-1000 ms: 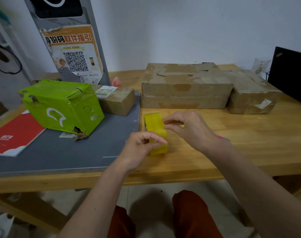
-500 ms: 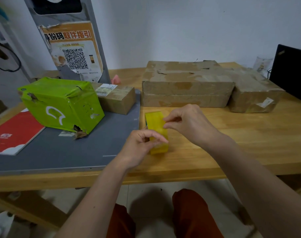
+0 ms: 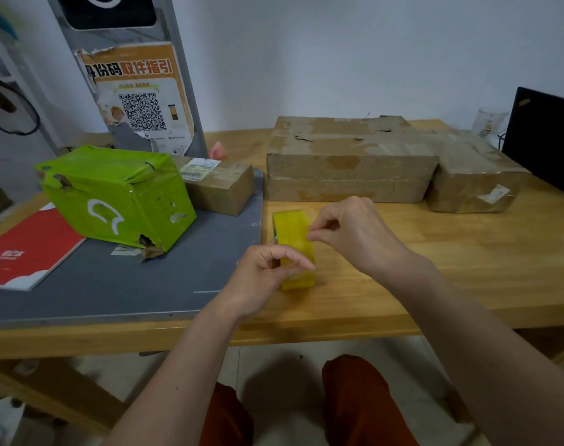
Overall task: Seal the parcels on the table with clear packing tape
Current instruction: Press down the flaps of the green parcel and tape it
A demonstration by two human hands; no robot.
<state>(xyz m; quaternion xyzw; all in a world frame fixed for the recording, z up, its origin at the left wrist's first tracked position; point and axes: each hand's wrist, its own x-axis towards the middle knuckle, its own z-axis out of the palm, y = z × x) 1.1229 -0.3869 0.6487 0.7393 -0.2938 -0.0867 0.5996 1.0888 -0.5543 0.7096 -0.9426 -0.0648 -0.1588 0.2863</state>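
A yellowish roll of packing tape [image 3: 293, 235] stands on edge on the wooden table [image 3: 435, 262], near its front. My left hand [image 3: 261, 275] grips the roll's lower left side. My right hand [image 3: 354, 233] pinches at the roll's right face with thumb and forefinger, on the tape's end. A green parcel [image 3: 120, 197] sits on the grey mat [image 3: 113, 284] to the left, with a small brown box [image 3: 219, 185] behind it. Two larger brown parcels lie at the back: a flat one [image 3: 348, 162] and a smaller one [image 3: 473, 178] to its right.
A red booklet [image 3: 26, 249] lies at the mat's left edge. A grey stand with a QR-code poster [image 3: 139, 101] rises behind the green parcel. A black screen [image 3: 547, 136] and a clear cup [image 3: 488, 123] stand at the far right. My knees show under the table's front edge.
My right hand's thumb and forefinger have shifted slightly on the roll's face. The left hand keeps its grip and the roll stays in place.
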